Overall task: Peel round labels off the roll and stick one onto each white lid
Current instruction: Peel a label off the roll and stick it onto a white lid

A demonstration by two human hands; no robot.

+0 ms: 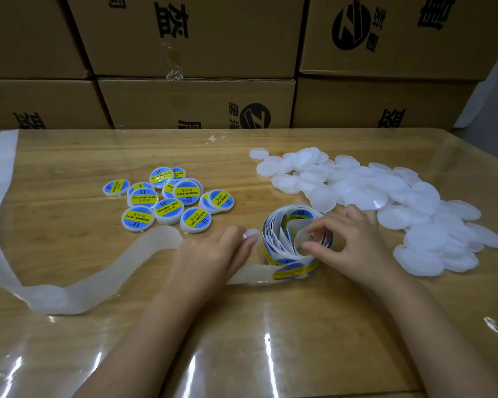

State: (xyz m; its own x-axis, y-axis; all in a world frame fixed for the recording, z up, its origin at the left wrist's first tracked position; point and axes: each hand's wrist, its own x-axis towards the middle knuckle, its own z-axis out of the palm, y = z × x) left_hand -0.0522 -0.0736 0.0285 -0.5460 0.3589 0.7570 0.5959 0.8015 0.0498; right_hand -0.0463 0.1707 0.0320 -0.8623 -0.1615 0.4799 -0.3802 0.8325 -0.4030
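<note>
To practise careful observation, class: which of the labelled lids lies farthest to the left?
The labelled lid at the group's far left edge; all other labelled lids lie to its right, many overlapping.

Brown cardboard boxes [196, 101] with black print stand stacked behind the far edge of the light wooden desk [69, 156], which a glossy clear sheet covers.

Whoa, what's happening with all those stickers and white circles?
A person is midway through a sticker job. The right hand pinches the label roll, while the left hand rests on the empty backing strip beside it. About a dozen labelled lids lie to the left; a big pile of plain white lids waits on the right.
</note>
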